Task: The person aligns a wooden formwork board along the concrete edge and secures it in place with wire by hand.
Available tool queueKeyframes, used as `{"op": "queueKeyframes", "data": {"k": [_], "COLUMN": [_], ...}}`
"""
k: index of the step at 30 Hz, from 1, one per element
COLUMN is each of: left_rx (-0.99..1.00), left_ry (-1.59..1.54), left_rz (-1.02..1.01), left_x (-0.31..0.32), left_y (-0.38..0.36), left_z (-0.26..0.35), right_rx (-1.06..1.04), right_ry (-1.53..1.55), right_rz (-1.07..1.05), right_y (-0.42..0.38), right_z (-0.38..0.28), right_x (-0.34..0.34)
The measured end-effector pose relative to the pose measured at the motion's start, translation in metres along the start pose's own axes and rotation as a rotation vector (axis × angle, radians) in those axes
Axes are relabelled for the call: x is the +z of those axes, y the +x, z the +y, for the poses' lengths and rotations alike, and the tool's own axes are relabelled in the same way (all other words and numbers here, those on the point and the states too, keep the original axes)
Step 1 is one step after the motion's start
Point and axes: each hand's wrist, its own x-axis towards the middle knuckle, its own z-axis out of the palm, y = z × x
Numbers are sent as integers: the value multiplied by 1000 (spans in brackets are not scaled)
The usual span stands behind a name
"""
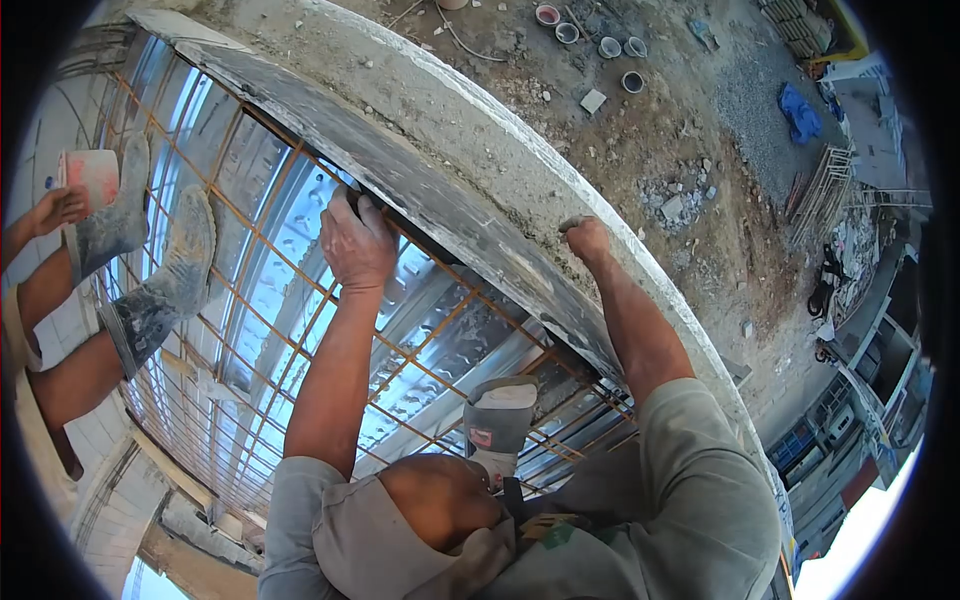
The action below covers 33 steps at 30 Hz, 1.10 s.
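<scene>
My left hand (358, 245) is closed, with its fingertips at the lower edge of a long grey-black board (440, 215). A small dark bit shows at those fingertips, too hidden to name. On the other side of the board, my right hand (588, 240) is curled into a fist over the rough concrete ledge (510, 160). Something small and dark grey sticks out by its thumb. Beneath my left arm, rusty rebar mesh (410, 355) crosses shiny metal decking (300, 260). My boot (500, 420) rests on the mesh.
To the left stand a co-worker's muddy boots (165, 265); that person's hand (58, 208) holds a pinkish-white bucket (90, 180). Past the ledge's white edge, the ground lies well below, with several buckets (610, 47), rubble (680, 205) and a blue tarp (800, 112).
</scene>
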Motion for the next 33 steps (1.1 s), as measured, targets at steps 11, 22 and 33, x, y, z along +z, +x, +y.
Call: {"op": "queueKeyframes", "data": {"k": [11, 22, 33], "left_rx": [-23, 31, 40], "left_ry": [20, 37, 8], "left_rz": [-27, 7, 20], "left_x": [1, 2, -1], "left_y": [0, 1, 3], "left_z": [-5, -3, 0], "right_rx": [82, 190, 128], "right_ry": [239, 321, 540], "right_rz": [-168, -504, -558], "right_y": [-8, 0, -9], "right_z": [-10, 7, -1], "right_x": [-22, -39, -43]}}
